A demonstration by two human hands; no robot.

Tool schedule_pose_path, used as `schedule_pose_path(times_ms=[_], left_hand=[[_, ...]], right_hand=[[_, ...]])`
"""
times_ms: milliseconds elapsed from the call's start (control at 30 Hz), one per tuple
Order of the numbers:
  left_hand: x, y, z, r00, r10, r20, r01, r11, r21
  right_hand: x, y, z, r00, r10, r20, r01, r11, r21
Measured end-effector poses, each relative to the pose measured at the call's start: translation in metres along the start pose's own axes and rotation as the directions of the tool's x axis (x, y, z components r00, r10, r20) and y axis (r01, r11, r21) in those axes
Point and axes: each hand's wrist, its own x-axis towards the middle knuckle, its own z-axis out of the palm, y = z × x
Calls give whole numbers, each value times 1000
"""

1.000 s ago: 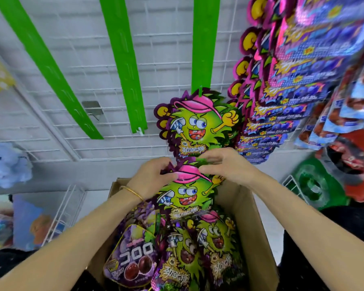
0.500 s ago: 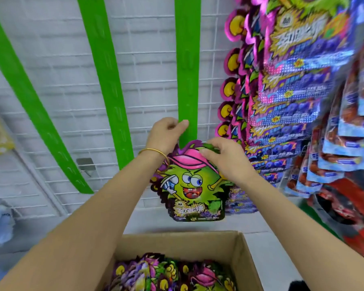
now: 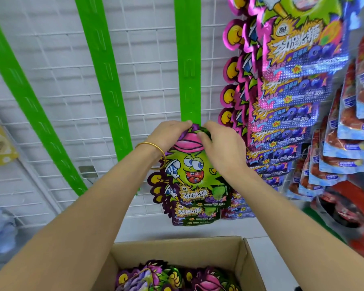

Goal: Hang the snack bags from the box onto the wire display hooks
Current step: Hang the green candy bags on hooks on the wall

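- Since half a second ago, the left hand (image 3: 168,134) has come off the green strip and dropped to the bag's top, where it now meets the right hand (image 3: 221,145).
- Both hands pinch the top edge of the green, cartoon-faced foil snack bag (image 3: 194,175) with a pink cap and a jagged purple border. The left fingers curl over the cap's left side, and the right fingers and thumb close on its right side.
- The snack bag hangs upright in front of the white wire grid panel (image 3: 147,91), its top at the lower end of the middle bright green plastic strip (image 3: 189,66). (The hook or clip is hidden behind the fingers, so I cannot tell whether the bag is caught on it.)
- A second bag of the same design (image 3: 195,216) hangs just behind and below it, with only its lower part showing.
- An open brown cardboard box (image 3: 177,250) sits below the arms, with more purple-and-green bags (image 3: 156,278) lying inside it.
- A thin gold bangle (image 3: 156,149) circles the left wrist.
- Two further green strips (image 3: 105,70) slant across the grid to the left.
- A column of purple-and-blue foil bags (image 3: 292,91) hangs just right of the hands, with red and pale blue packets (image 3: 349,133) beyond it.
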Motion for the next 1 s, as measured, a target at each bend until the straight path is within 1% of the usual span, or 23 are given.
schedule_pose_path(times_ms=[300, 400, 567, 700, 900, 1000], left_hand=[[-4, -5, -1, 1000, 4, -2, -4, 1000, 26], [-3, -5, -3, 1000, 27, -1, -26, 998, 51], [-2, -3, -3, 999, 40, 5, -40, 998, 41], [-1, -4, -3, 1000, 12, -15, -13, 1000, -29], [-1, -6, -2, 1000, -18, -14, 17, 999, -36], [-3, -10, -4, 999, -37, -8, 37, 999, -18]], right_hand=[[-11, 7, 9, 998, 29, 59, -32, 998, 51], [-10, 3, 6, 1000, 8, 26, -9, 999, 42], [-1, -5, 1, 999, -12, -33, 10, 998, -61], [-3, -4, 3, 999, 10, -36, -12, 998, -60], [-6, -1, 6, 1000, 22, -16, -23, 999, -33], [-8, 2, 10, 999, 25, 30, -25, 1000, -17]])
